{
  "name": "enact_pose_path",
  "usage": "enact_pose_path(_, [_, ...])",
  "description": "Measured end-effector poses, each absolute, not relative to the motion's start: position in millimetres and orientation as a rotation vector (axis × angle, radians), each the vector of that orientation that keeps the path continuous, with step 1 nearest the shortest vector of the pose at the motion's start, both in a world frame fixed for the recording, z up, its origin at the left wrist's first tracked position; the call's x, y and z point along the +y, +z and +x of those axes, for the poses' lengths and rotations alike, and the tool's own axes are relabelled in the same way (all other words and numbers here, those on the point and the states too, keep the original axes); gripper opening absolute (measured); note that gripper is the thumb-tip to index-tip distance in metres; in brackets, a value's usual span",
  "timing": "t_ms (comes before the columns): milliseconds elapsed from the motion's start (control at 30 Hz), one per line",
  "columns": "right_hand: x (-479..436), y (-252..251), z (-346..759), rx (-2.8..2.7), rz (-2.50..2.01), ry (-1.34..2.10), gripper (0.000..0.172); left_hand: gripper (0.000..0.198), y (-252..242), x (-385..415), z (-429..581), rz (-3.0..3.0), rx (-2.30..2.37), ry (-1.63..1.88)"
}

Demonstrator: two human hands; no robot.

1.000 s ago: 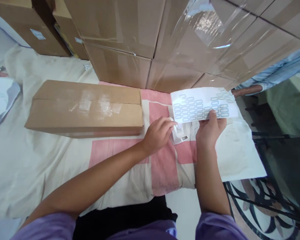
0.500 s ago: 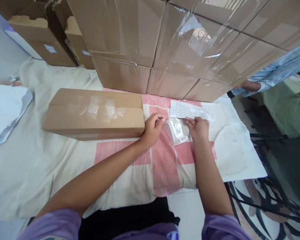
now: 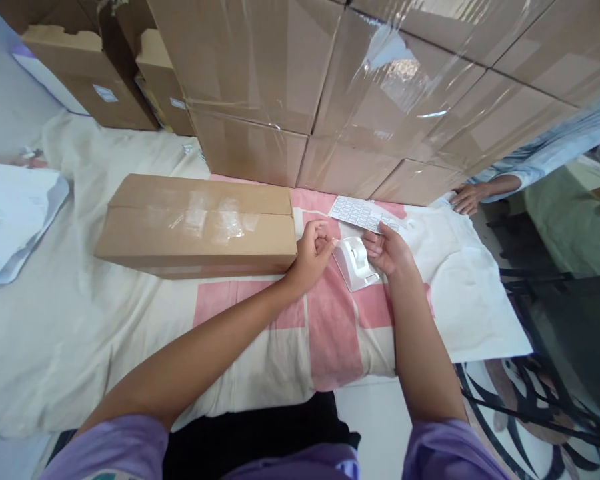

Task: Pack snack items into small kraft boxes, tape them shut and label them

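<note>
Label sheet: white, printed with rows of small outlined rectangles. Located between right hand and the foot of taped carton stack, over pink-and-cream cloth. Cannot tell whether fully lifted or partly resting. Long axis roughly left to right, slanted: left end farther from the body, right end nearer.

Right hand: pinching the label sheet toward its right end, at the near edge; thumb on the printed face, fingers curled beneath.

Key relation: label sheet ahead and mostly to the left of right hand; ahead and to the right of left hand. Right hand nearer, in contact; left hand apart from it.

Left hand: fingers bent, thumb and fingertips pressed together by the upper left edge of white desk tape dispenser. Contents of the pinch, if any: too small to tell.

White desk tape dispenser: between both hands, on the cloth, on the near side of the label sheet.

Just left of left hand: long closed carton, long axis left to right, clear tape patches on top.

To the right: white paper spread over the cloth; at its far corner, co-worker's hand below pale blue sleeve.

Far left: loose papers; behind, open-topped cartons.
</note>
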State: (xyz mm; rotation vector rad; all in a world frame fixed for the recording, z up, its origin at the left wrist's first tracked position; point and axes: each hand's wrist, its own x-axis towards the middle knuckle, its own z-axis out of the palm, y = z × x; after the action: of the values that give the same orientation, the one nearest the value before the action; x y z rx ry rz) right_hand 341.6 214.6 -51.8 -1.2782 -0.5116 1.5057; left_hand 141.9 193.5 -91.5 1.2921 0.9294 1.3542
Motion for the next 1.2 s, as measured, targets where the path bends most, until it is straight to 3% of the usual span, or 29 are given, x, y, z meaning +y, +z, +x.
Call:
enact_pose_path(200, [208,-47,341,-0.575,-1.214,1.636,0.016,0.022,-91,193,141,1.249,0.848,1.359])
enact_pose_path(367, [194,-42,353,-0.915,-1.383,1.749,0.03,0.023,-91,193,141,1.24,0.836,1.376])
enact_pose_path(433, [186,-38,358,-1.084,-1.39,1.581,0.03,0.021,-91,192,141,1.25,0.85,1.383])
enact_pose_path(500, [180,-34,358,-1.336,-1.418,1.164,0.024,0.02,-90,189,140,1.286,0.85,1.387])
enact_pose_path(567, [176,-33,353,-1.615,-1.416,0.718,0.033,0.023,-90,185,140,1.386,0.852,1.382])
enact_pose_path(667, [173,-33,338,-1.892,-1.305,0.446,0.045,0.027,-89,179,139,1.603,0.879,1.361])
enact_pose_path(833, [172,-36,318,-2.004,-1.201,0.258,0.011,0.029,-93,178,139,1.752,0.852,1.372])
enact_pose_path(933, [170,-35,314,-1.984,-1.197,0.19,0.005,0.032,-89,174,139,1.763,0.887,1.353])
enact_pose_path(1067, [165,-29,313,-1.809,-1.211,0.162,0.002,0.038,-45,156,133,1.981,0.927,1.451])
enact_pose_path(1200, [155,-23,305,-1.609,-1.143,0.247,0.007,0.024,31,151,101,2.514,0.834,1.459])
